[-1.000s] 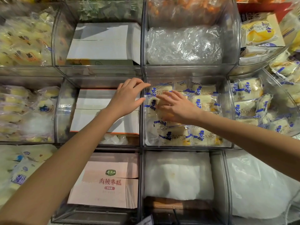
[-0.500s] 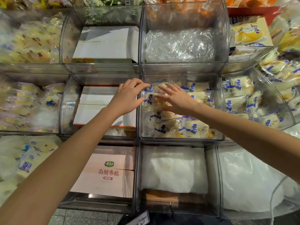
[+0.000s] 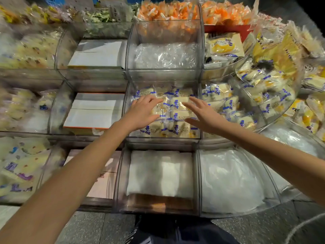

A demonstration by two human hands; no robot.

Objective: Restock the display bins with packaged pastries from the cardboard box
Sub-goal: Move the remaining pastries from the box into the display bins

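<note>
The left hand (image 3: 142, 111) lies palm down with its fingers straight and slightly spread. The right hand (image 3: 204, 115) faces it the same way, fingers fanned wider and holding nothing. Both are over the packaged pastries (image 3: 177, 104), which fill the middle clear bin (image 3: 163, 139) in flat rows. Whether the fingertips press the wrappers or hang just above them cannot be told.

The bin to the left holds a white box (image 3: 95, 111) with an orange edge. The bin behind holds crumpled clear plastic (image 3: 165, 55), and the one in front holds white padding (image 3: 158, 173). The right-hand neighbour bin (image 3: 200, 110) is heaped with more of the same blue-printed packs (image 3: 219, 101), which spill on into the curved bins beyond. In the near left bin sits a pinkish carton (image 3: 103, 180). Orange packets (image 3: 168, 13) crowd the far row.

The pastry wrappers are clear with a blue figure and blue bands. On the front row blue capitals read partly as "ORS"; the rest is too blurred. The print on the carton is unreadable.
</note>
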